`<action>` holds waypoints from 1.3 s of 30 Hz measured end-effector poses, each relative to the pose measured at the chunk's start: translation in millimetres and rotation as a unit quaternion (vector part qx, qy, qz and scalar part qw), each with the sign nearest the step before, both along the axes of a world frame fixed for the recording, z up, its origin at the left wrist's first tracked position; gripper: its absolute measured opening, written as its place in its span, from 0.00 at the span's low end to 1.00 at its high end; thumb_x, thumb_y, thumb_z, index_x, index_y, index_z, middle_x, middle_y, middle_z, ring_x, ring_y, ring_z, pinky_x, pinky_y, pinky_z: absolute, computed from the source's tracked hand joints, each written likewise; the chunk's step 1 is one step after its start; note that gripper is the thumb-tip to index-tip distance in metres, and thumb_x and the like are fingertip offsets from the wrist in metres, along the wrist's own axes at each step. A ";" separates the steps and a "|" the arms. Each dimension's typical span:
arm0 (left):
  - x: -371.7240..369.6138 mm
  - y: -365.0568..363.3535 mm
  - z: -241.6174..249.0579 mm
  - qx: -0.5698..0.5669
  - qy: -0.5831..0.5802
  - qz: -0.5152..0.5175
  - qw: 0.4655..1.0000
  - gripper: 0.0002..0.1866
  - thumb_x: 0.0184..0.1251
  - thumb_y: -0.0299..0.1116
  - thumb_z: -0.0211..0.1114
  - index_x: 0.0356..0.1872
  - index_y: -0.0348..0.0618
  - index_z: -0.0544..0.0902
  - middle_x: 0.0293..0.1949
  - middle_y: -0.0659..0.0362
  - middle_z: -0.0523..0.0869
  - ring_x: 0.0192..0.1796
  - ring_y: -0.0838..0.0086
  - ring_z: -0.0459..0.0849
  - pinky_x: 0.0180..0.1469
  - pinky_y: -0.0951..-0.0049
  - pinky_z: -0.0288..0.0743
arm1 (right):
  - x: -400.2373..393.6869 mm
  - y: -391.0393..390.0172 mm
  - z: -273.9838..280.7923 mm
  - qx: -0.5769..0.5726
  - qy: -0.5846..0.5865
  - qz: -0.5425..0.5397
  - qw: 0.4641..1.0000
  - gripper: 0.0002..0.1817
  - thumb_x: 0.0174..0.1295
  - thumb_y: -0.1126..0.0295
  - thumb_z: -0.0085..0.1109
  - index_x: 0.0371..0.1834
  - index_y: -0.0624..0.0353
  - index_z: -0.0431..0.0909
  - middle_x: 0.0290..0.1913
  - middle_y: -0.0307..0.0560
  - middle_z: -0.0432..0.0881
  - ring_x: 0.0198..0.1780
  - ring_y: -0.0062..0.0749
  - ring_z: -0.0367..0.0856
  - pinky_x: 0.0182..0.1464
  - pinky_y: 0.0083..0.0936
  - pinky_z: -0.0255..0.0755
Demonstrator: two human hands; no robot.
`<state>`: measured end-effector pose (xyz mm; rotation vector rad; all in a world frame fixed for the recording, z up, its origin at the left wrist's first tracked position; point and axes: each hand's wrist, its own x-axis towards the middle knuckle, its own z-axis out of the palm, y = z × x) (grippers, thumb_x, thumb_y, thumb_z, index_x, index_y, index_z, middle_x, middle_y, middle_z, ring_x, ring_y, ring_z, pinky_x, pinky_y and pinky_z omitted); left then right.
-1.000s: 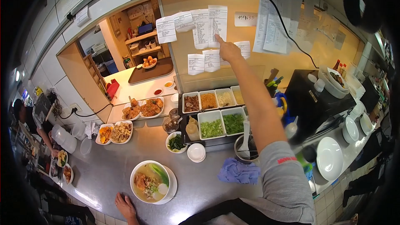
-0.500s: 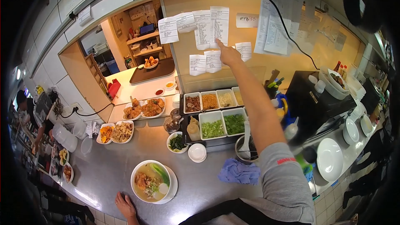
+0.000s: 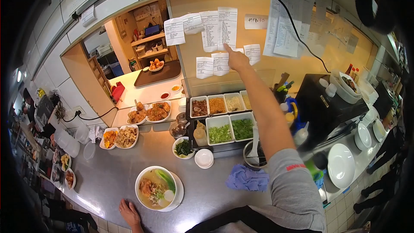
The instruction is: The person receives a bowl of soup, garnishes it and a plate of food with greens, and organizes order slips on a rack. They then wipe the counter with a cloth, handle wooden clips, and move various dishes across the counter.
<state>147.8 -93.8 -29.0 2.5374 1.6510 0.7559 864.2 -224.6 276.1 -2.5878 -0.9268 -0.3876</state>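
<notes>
My right hand (image 3: pixel 238 58) is raised to the wall with its index finger stretched out, the tip at the lower end of a long printed order slip (image 3: pixel 227 23). It holds nothing. Another slip (image 3: pixel 221 63) hangs just below the fingertip, and a small one (image 3: pixel 252 54) is beside the hand. My left hand (image 3: pixel 128 211) lies flat on the steel counter (image 3: pixel 99 185) near its front edge, fingers stretched. To its right, a noodle soup bowl (image 3: pixel 156 188) with meat, greens and a pale round item stands on a white plate (image 3: pixel 178 197).
Topping trays (image 3: pixel 220 130) line the counter's back. A sauce bottle (image 3: pixel 200 134), a seaweed bowl (image 3: pixel 183 147) and a blue cloth (image 3: pixel 247 177) are nearby. Fried-food dishes (image 3: pixel 127 136) stand left; a large white plate (image 3: pixel 341 165) is right. Other people appear at both sides.
My right fingertip has slid slightly down the long slip. My left hand and the soup bowl have stayed put. At the far left and right, other people have shifted.
</notes>
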 end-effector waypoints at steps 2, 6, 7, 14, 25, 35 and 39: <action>0.8 -0.5 0.4 -0.002 0.001 0.005 1.000 0.26 0.73 0.43 0.47 0.61 0.29 0.67 0.59 0.39 0.71 0.61 0.45 0.68 0.64 0.53 0.60 | -3.5 -1.6 0.6 -0.003 0.002 0.001 1.000 0.38 0.59 0.74 0.46 0.74 0.35 0.52 0.47 0.54 0.83 0.47 0.46 0.83 0.47 0.43 0.77; 0.2 -0.5 0.2 -0.005 -0.001 0.005 1.000 0.26 0.73 0.43 0.47 0.61 0.29 0.67 0.59 0.40 0.71 0.61 0.45 0.68 0.64 0.53 0.60 | 0.5 0.5 -6.1 0.009 -0.011 0.013 1.000 0.38 0.60 0.75 0.45 0.75 0.36 0.51 0.49 0.49 0.83 0.49 0.45 0.82 0.49 0.43 0.76; -0.6 0.3 -1.1 -0.004 0.001 0.007 1.000 0.26 0.73 0.43 0.47 0.61 0.30 0.67 0.59 0.40 0.71 0.61 0.46 0.68 0.65 0.54 0.60 | 1.9 1.1 -8.3 0.009 -0.011 0.013 1.000 0.38 0.60 0.75 0.45 0.75 0.36 0.51 0.49 0.49 0.83 0.49 0.45 0.82 0.49 0.43 0.76; -0.3 0.0 -0.9 -0.002 0.006 0.013 1.000 0.26 0.73 0.43 0.47 0.62 0.30 0.67 0.60 0.40 0.71 0.62 0.46 0.67 0.65 0.54 0.60 | 3.0 2.2 -4.8 0.017 -0.015 0.033 0.999 0.23 0.61 0.73 0.46 0.61 0.47 0.69 0.47 0.52 0.83 0.49 0.47 0.82 0.48 0.43 0.76; -0.4 0.8 -1.5 0.005 0.005 0.007 1.000 0.26 0.73 0.43 0.47 0.61 0.31 0.68 0.59 0.40 0.72 0.61 0.47 0.69 0.64 0.55 0.61 | -10.3 21.3 27.2 0.052 -0.040 0.050 0.997 0.40 0.55 0.74 0.49 0.75 0.40 0.52 0.43 0.58 0.83 0.45 0.49 0.83 0.46 0.44 0.76; 1.0 -1.0 2.0 -0.010 0.004 0.014 1.000 0.26 0.73 0.43 0.48 0.61 0.31 0.68 0.60 0.41 0.72 0.61 0.46 0.68 0.65 0.54 0.60 | -23.1 30.3 41.3 0.067 -0.035 0.050 0.996 0.43 0.54 0.75 0.51 0.76 0.39 0.47 0.43 0.59 0.83 0.45 0.49 0.83 0.47 0.43 0.77; -0.9 1.1 -2.8 0.012 -0.002 0.009 1.000 0.24 0.73 0.41 0.49 0.60 0.30 0.69 0.59 0.40 0.72 0.61 0.47 0.69 0.64 0.55 0.61 | -22.3 31.3 40.1 0.061 -0.037 0.054 0.996 0.44 0.54 0.75 0.51 0.76 0.37 0.47 0.44 0.59 0.83 0.46 0.49 0.83 0.48 0.43 0.76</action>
